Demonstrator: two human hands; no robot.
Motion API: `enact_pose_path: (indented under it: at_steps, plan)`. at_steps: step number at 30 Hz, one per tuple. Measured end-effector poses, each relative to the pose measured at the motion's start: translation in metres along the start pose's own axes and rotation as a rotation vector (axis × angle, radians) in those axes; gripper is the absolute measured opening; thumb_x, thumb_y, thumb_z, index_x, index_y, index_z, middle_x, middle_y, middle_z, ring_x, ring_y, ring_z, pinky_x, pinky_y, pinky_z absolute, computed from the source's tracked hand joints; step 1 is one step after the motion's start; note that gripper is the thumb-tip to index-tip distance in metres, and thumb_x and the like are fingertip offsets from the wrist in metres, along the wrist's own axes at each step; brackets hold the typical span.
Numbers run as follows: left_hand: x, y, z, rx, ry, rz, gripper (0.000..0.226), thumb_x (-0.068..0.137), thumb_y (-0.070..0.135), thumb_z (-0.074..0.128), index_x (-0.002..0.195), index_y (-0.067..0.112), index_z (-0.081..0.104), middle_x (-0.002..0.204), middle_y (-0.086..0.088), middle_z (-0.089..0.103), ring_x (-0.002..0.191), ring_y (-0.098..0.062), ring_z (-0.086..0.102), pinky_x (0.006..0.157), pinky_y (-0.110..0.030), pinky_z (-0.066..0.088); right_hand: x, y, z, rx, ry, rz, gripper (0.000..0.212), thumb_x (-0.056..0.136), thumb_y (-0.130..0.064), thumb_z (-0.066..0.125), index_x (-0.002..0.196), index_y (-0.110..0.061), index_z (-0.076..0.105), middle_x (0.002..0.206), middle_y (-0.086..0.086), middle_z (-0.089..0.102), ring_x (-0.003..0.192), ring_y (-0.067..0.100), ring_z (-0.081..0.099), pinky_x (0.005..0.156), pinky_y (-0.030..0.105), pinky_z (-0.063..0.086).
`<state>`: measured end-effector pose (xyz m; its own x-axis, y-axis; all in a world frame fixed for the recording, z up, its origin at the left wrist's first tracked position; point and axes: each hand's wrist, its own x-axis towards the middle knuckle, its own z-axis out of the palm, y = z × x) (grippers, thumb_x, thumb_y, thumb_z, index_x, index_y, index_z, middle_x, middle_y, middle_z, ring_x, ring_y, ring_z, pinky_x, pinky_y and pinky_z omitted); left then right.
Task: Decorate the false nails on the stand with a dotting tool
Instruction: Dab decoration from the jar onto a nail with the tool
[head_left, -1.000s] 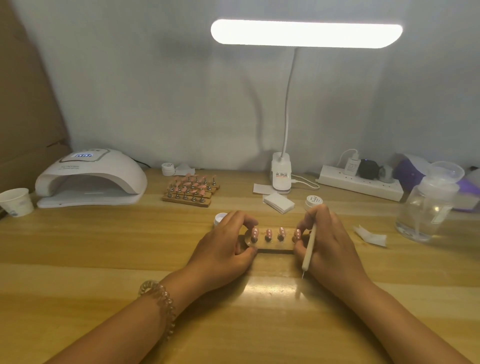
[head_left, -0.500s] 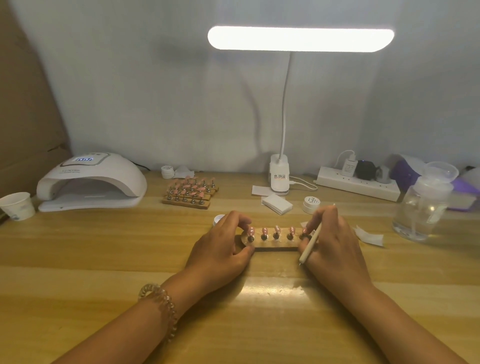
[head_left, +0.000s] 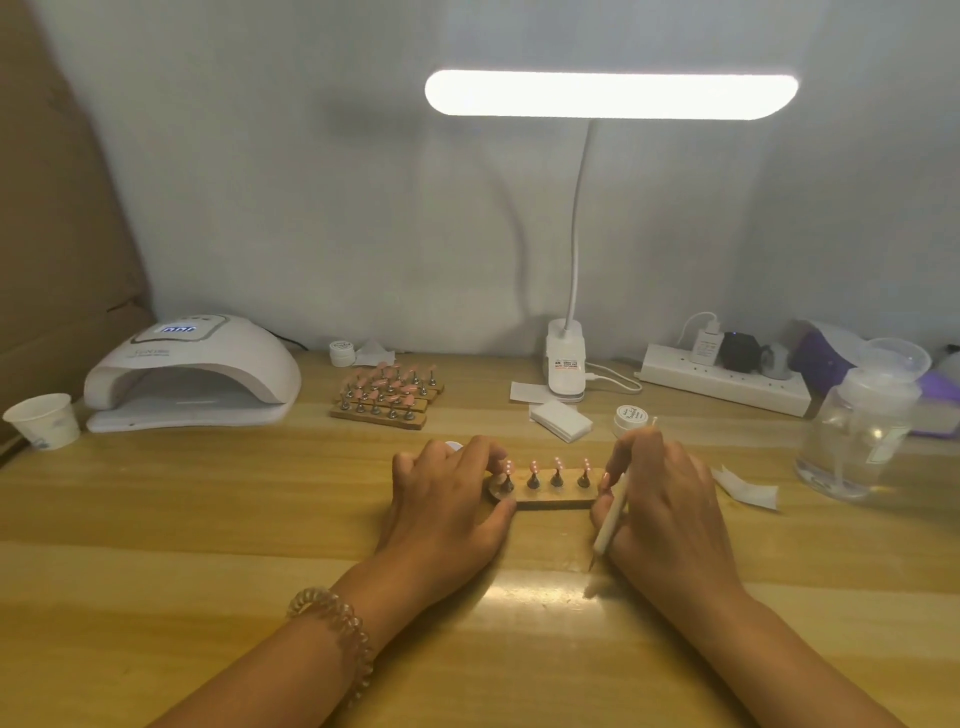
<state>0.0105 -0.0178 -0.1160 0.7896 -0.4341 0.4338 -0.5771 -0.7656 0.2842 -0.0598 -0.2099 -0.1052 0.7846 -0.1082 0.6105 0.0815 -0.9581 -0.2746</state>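
A plain pale grey wall (head_left: 311, 182) runs behind a wooden surface (head_left: 208, 519) of light yellowish planks with a glossy finish. A white lamp (head_left: 610, 94) stands at the back edge, its long bar head lit and held high on a thin curved neck. Its glare reflects in the wood near the front. A brown cardboard panel (head_left: 52, 208) closes off the left side.

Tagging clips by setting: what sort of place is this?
Probably a nail-art workstation, home or small studio: a nail curing lamp sits on the wooden desk, racks of false nails stand behind, and the right hand holds a dotting tool beside the nail stand.
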Motion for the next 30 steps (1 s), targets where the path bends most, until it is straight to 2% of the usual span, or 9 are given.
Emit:
enact_pose_path:
  at_steps: [4,10,15,19,21,23,25,27,30]
  plan:
    - [0.002,0.002,0.001,0.071,0.025,0.029,0.035,0.093,0.05,0.049,0.125,0.039,0.04,0.108,0.024,0.049,0.108,-0.007,0.04,0.08,-0.029,0.013,-0.003,-0.008,0.001,0.121,-0.035,-0.047,0.055,0.067,-0.007,0.074,0.096,-0.026,0.031,0.079,-0.007,0.049,0.071,0.015,0.05,0.076,0.038,0.044]
    - [0.008,-0.005,-0.002,0.098,0.039,0.03,0.042,0.093,0.056,0.047,0.131,0.039,0.04,0.123,0.023,0.051,0.112,-0.006,0.04,0.081,-0.028,0.015,-0.01,-0.021,0.013,0.237,-0.251,-0.096,0.037,0.069,-0.024,0.061,0.09,-0.03,0.031,0.081,-0.016,0.048,0.079,0.007,0.049,0.082,0.032,0.037]
    - [0.004,-0.005,-0.004,0.056,0.155,0.101,0.044,0.083,0.041,0.066,0.124,0.031,0.053,0.116,0.014,0.054,0.107,-0.013,0.045,0.077,-0.028,0.018,-0.01,-0.017,0.012,0.253,-0.298,-0.096,0.036,0.071,-0.026,0.062,0.091,-0.031,0.031,0.081,-0.018,0.049,0.081,0.005,0.049,0.083,0.033,0.04]
    - [0.007,-0.015,-0.006,0.061,0.279,-0.135,0.052,0.076,0.038,0.071,0.123,0.028,0.051,0.123,0.008,0.049,0.11,-0.016,0.038,0.078,-0.03,0.019,-0.011,-0.017,0.008,0.297,-0.273,-0.061,0.037,0.067,-0.041,0.056,0.093,-0.028,0.035,0.08,-0.019,0.052,0.081,0.004,0.051,0.083,0.035,0.041]
    - [0.01,-0.026,-0.004,0.042,0.164,-0.308,0.061,0.078,0.047,0.068,0.131,0.03,0.044,0.135,0.007,0.045,0.123,-0.019,0.036,0.089,-0.034,0.026,-0.011,-0.016,0.005,0.332,-0.247,-0.037,0.04,0.068,-0.045,0.058,0.096,-0.027,0.035,0.081,-0.018,0.055,0.081,0.003,0.055,0.081,0.036,0.045]
    - [0.013,-0.034,-0.003,-0.037,0.011,-0.415,0.06,0.08,0.056,0.066,0.131,0.033,0.044,0.135,0.009,0.048,0.127,-0.019,0.039,0.097,-0.036,0.028,-0.011,-0.017,0.002,0.383,-0.178,-0.007,0.04,0.075,-0.035,0.067,0.097,-0.025,0.036,0.08,-0.016,0.057,0.077,0.006,0.059,0.075,0.04,0.051]
    - [0.014,-0.038,-0.003,-0.148,-0.034,-0.388,0.042,0.081,0.054,0.068,0.116,0.036,0.054,0.123,0.014,0.059,0.12,-0.016,0.051,0.097,-0.034,0.034,-0.01,-0.018,0.0,0.469,-0.069,0.074,0.028,0.083,-0.037,0.063,0.094,-0.027,0.039,0.074,-0.012,0.061,0.071,0.008,0.063,0.066,0.039,0.052]
    - [0.012,-0.036,-0.007,-0.251,-0.034,-0.322,0.032,0.08,0.05,0.073,0.103,0.034,0.058,0.11,0.018,0.063,0.105,-0.009,0.059,0.094,-0.035,0.041,-0.008,-0.018,-0.002,0.613,-0.021,0.227,0.024,0.089,-0.052,0.045,0.093,-0.029,0.047,0.072,-0.008,0.068,0.069,0.005,0.063,0.067,0.036,0.051]
    - [0.005,-0.021,-0.013,-0.326,-0.079,-0.149,0.031,0.078,0.048,0.075,0.096,0.033,0.054,0.095,0.02,0.06,0.08,0.0,0.055,0.069,-0.023,0.041,-0.005,-0.018,-0.005,0.846,-0.04,0.414,0.033,0.105,-0.048,0.029,0.102,-0.03,0.057,0.064,-0.005,0.066,0.06,0.002,0.058,0.062,0.024,0.048]
